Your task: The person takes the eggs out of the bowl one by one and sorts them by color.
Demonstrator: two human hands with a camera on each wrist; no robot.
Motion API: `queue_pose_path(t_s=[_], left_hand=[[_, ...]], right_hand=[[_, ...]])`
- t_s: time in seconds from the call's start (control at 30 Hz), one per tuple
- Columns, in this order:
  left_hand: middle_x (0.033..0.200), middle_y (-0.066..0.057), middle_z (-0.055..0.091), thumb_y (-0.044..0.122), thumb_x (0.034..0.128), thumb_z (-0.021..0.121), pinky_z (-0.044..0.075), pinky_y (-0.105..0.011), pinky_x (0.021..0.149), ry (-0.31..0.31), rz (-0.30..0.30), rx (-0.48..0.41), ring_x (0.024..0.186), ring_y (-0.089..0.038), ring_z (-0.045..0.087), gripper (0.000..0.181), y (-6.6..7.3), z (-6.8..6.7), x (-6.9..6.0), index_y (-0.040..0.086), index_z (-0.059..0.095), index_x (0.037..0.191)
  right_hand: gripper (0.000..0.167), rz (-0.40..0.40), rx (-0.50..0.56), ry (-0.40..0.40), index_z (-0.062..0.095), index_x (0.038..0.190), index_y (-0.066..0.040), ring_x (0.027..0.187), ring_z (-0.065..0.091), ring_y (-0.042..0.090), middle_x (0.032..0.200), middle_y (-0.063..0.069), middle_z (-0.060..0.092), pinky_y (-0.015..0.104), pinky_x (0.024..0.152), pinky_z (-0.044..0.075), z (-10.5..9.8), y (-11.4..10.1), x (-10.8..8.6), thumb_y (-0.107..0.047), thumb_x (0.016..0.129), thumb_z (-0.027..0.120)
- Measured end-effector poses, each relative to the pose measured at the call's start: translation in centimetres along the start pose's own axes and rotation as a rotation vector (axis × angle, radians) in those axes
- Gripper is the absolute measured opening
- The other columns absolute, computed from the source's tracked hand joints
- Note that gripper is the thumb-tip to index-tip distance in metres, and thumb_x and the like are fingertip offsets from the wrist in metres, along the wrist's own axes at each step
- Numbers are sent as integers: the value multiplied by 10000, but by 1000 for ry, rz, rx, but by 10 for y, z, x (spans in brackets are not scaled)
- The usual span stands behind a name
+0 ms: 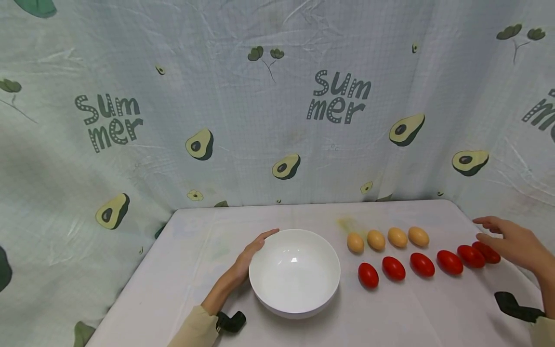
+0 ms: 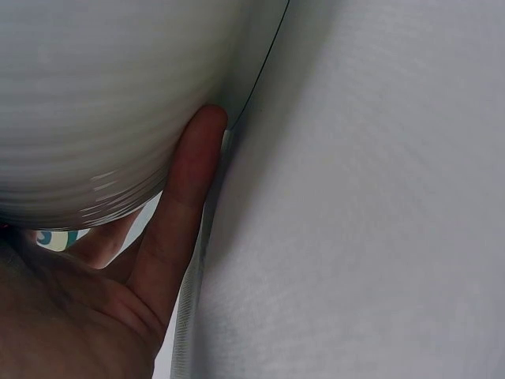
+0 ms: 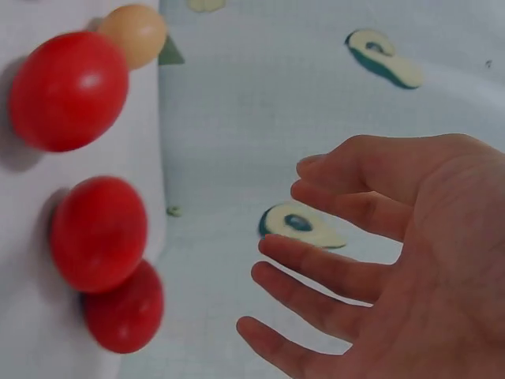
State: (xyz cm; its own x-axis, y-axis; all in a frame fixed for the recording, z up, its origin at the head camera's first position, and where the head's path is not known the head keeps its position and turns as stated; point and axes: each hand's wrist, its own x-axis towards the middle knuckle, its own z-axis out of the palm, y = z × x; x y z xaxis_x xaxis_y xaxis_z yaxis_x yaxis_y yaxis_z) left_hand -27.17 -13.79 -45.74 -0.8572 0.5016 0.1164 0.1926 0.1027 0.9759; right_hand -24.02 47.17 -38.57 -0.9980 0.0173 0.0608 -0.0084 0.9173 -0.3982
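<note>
A white bowl (image 1: 295, 279) stands near the middle of the table. My left hand (image 1: 248, 259) rests against its left outer side, fingers extended along the wall. The left wrist view shows the bowl's outer wall (image 2: 95, 95) with a fingertip touching it. Several red eggs (image 1: 421, 265) lie in a row right of the bowl. Over the right end of that row is my right hand (image 1: 513, 241), its fingers loosely spread and nothing held. In the right wrist view a gap separates this hand (image 3: 426, 253) from the red eggs (image 3: 99, 234).
Several tan eggs (image 1: 397, 237) form a shorter row behind the red ones. A pale cloth covers the table (image 1: 173, 274), with a faint yellow stain at the back. Behind the table hangs a curtain (image 1: 243, 125) printed with avocados and lettering.
</note>
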Motion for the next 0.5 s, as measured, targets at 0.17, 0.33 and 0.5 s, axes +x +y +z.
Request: queue_pose_path(t_s=[0.17, 0.33, 0.5], left_hand=[[1707, -86, 288, 365, 1132, 193, 309, -75, 1124, -1, 4, 0, 1587, -270, 243, 561, 0, 0, 0, 130, 318, 1625], [1707, -82, 287, 366, 1132, 199, 313, -76, 1123, -2, 3, -7, 1587, -268, 241, 560, 0, 0, 0, 127, 318, 1625], [1709, -79, 284, 372, 1132, 204, 316, -77, 1124, -2, -1, -12, 1589, -265, 238, 560, -2, 0, 0, 133, 318, 1626]], right_hand=[[562, -55, -12, 57, 421, 1394, 135, 1119, 438, 652, 1331, 490, 404, 667, 762, 585, -8, -23, -4, -142, 961, 649], [552, -120, -31, 97, 462, 1387, 122, 1122, 470, 615, 1329, 460, 461, 734, 860, 521, -10, -46, -7, -129, 948, 683], [529, -172, -40, 105, 492, 1378, 102, 1130, 463, 593, 1320, 443, 484, 750, 880, 501, -10, -61, -8, -125, 948, 701]])
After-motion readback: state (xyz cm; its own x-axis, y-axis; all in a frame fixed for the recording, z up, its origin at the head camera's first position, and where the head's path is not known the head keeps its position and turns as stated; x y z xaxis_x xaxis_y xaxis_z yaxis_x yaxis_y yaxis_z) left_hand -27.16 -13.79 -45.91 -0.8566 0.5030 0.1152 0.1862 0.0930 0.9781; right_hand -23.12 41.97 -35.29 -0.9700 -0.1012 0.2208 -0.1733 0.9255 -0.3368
